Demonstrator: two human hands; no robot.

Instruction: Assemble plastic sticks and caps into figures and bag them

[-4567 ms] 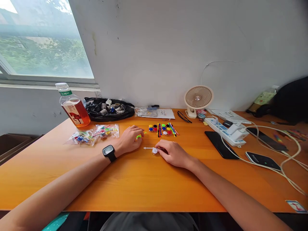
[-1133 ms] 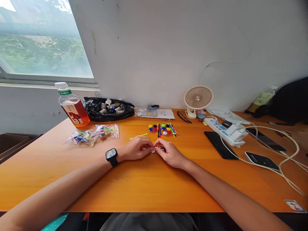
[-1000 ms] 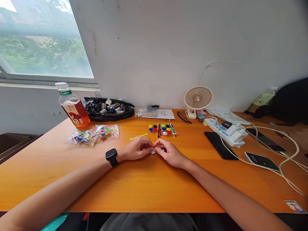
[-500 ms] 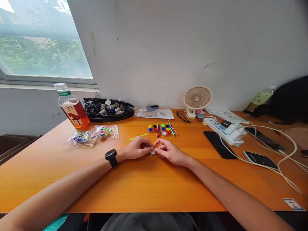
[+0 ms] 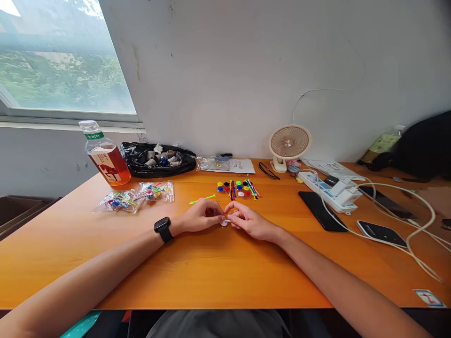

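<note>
My left hand [image 5: 200,217] and my right hand [image 5: 246,220] meet fingertip to fingertip at the middle of the orange table [image 5: 211,272]. Both pinch a small white round piece [image 5: 224,222] that sits between them, just above the tabletop. A black watch [image 5: 162,228] is on my left wrist. Just beyond my left hand lies a green stick [image 5: 202,199]. Farther back sits a cluster of coloured discs and sticks [image 5: 238,188].
A tea bottle [image 5: 104,157], a black bag of parts [image 5: 158,159] and clear packets [image 5: 137,196] lie at the left back. A small fan [image 5: 289,143], glasses [image 5: 268,170], a power strip [image 5: 331,191] with cables and phones [image 5: 382,233] fill the right side.
My left hand left the green stick on the table and came over to the white piece; both hands now pinch it together. In the last second they barely moved.
</note>
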